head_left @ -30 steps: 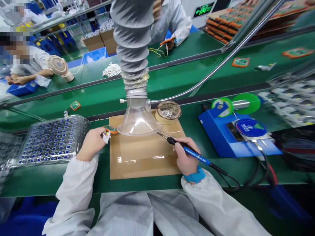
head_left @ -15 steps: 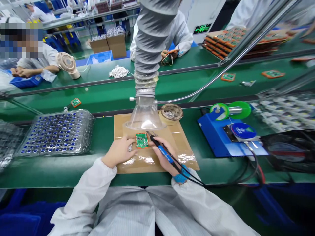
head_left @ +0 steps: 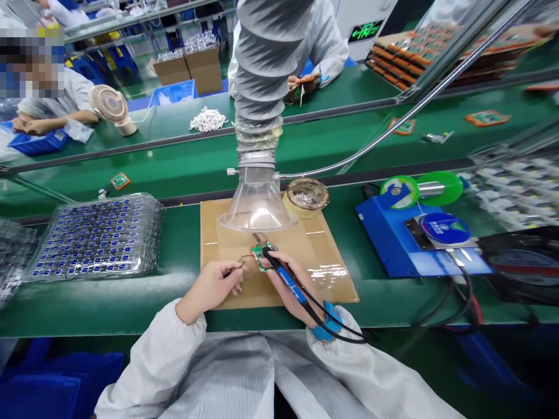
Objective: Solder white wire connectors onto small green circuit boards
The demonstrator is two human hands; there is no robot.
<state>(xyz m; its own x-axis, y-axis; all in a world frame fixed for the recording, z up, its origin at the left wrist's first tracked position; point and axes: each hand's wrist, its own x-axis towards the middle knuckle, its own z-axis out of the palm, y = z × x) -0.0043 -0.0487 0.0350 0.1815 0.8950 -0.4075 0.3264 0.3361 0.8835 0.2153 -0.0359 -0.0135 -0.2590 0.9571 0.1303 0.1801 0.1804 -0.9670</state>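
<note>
My right hand (head_left: 297, 286) is wrapped round a blue and black soldering iron (head_left: 288, 280) with black cables trailing past a blue wrist strap (head_left: 326, 322). Its fingers also touch a small green circuit board with orange edges (head_left: 257, 256), partly covered by the iron and the fingers. To the left, my left hand (head_left: 212, 286) pinches a small dark part with thin wires (head_left: 241, 260), whose ends point toward the board. Both hands are over a brown cardboard sheet (head_left: 323, 250), just below a clear fume-extraction hood (head_left: 258, 203).
A round pot of metallic bits (head_left: 307, 196) stands behind the board. Stacked clear trays (head_left: 98, 235) lie left; a blue solder-feeding stand with a green spool (head_left: 393, 233) is right. A grey duct (head_left: 264, 75) hangs ahead. Co-workers sit across the green bench.
My left hand has let go of the circuit board and now pinches the wired part. The board has moved slightly right and tilted, beside my right hand, which still holds the soldering iron.
</note>
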